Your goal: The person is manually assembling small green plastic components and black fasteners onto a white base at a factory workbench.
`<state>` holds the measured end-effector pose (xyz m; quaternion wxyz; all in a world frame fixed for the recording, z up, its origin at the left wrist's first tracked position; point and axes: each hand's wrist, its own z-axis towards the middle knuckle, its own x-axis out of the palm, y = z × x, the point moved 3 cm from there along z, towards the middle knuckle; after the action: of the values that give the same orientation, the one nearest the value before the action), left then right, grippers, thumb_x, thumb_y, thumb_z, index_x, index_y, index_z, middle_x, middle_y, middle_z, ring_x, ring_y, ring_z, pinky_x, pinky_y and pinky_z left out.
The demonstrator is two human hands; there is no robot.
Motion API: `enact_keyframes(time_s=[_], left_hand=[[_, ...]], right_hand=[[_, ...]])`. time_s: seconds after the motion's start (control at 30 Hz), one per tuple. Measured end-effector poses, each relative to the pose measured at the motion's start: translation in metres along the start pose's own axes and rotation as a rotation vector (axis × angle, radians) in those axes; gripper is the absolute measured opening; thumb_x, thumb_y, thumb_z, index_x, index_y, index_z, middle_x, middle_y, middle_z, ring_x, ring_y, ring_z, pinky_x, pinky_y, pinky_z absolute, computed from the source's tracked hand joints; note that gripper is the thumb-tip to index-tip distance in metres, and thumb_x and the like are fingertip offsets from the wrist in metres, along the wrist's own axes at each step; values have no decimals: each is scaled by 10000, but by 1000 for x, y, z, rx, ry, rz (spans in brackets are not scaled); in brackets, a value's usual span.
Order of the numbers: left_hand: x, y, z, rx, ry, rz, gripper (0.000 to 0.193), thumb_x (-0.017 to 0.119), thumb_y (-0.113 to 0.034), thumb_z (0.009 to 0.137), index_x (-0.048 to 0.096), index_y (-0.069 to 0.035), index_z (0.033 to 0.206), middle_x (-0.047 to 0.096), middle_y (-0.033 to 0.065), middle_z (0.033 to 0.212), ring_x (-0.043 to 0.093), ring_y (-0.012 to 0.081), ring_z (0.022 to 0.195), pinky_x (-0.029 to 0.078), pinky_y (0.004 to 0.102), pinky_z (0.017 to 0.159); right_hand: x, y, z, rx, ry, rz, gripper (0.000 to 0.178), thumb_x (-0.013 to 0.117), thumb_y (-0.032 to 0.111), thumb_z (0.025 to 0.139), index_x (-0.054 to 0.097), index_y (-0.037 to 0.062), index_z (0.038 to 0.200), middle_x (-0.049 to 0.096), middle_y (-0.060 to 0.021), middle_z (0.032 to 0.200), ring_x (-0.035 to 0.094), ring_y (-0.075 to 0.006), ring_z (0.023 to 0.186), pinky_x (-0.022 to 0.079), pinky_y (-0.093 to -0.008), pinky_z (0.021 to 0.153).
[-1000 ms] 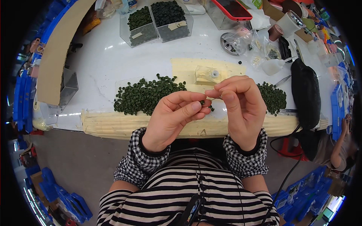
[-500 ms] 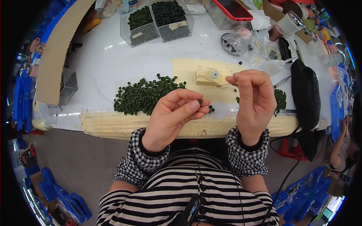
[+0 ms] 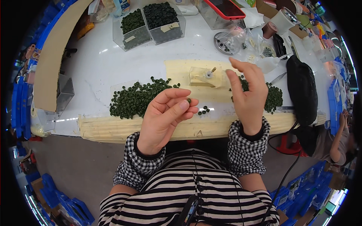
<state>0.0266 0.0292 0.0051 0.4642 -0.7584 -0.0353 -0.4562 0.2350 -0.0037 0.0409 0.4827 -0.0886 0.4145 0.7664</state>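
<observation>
My left hand (image 3: 160, 118) pinches a small dark green round piece (image 3: 189, 100) between thumb and fingertips. To its left lies a pile of similar dark green cup-like pieces (image 3: 132, 98), and a few loose pieces (image 3: 204, 110) rest just right of it. My right hand (image 3: 249, 92) is raised with thumb and forefinger apart, nothing visible between them. Left of that hand stands a tape-wrapped block (image 3: 198, 78), with a small clear cup (image 3: 208, 75) on top. A short brownish stick (image 3: 213, 69) pokes up from the cup. My right hand partly hides a second pile of green pieces (image 3: 274, 98).
Two clear bins (image 3: 166, 32) of dark pieces stand at the back. A red-cased phone (image 3: 224, 9) lies on a clear box. A round dish (image 3: 223, 43), plastic bags and a white squeeze bottle (image 3: 267, 64) sit back right, a black bag (image 3: 301, 90) at right. Cardboard (image 3: 56, 56) stands left.
My right hand has let go of a thin stick, which now stands in the cup on the block; its fingers have spread. My left hand still pinches the green piece.
</observation>
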Motion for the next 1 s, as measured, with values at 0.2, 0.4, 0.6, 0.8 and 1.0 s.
enact_keyframes(time_s=[0.2, 0.4, 0.6, 0.8, 1.0], left_hand=[[-4, 0, 1, 39, 18, -6, 192, 575, -42, 955, 606, -9, 1142, 679, 148, 1074, 680, 186, 968, 569, 270, 849], [-3, 1, 3, 37, 27, 3, 190, 578, -36, 952, 605, -10, 1139, 680, 145, 1063, 678, 184, 963, 567, 269, 848], [-6, 0, 1, 42, 13, 21, 196, 579, -34, 952, 602, -10, 1145, 679, 142, 1070, 676, 178, 963, 563, 265, 846], [-3, 2, 3, 42, -17, 53, 205, 581, -33, 949, 607, -9, 1151, 678, 145, 1080, 676, 180, 966, 563, 269, 851], [0, 3, 2, 55, -4, 82, 196, 580, -35, 950, 614, -29, 1143, 679, 119, 1070, 669, 153, 944, 557, 240, 819]], right_hand=[[-37, -34, -4, 101, -34, -282, 56, 704, 59, 805, 682, 31, 848, 649, -58, 833, 578, -255, 794, 451, -348, 703], [-23, -36, -7, 31, 77, -409, 61, 719, 85, 774, 689, 46, 811, 630, -48, 810, 560, -258, 807, 438, -373, 741], [-12, -44, -9, 22, 183, -470, 64, 715, 100, 768, 692, 53, 805, 621, -46, 820, 550, -256, 838, 426, -385, 789], [-13, -40, -7, 34, 181, -429, 46, 707, 87, 768, 692, 57, 800, 624, -51, 788, 557, -266, 804, 435, -380, 759], [-17, -39, -9, 71, 137, -360, 63, 702, 41, 774, 672, 23, 826, 660, -76, 759, 581, -263, 754, 465, -367, 705]])
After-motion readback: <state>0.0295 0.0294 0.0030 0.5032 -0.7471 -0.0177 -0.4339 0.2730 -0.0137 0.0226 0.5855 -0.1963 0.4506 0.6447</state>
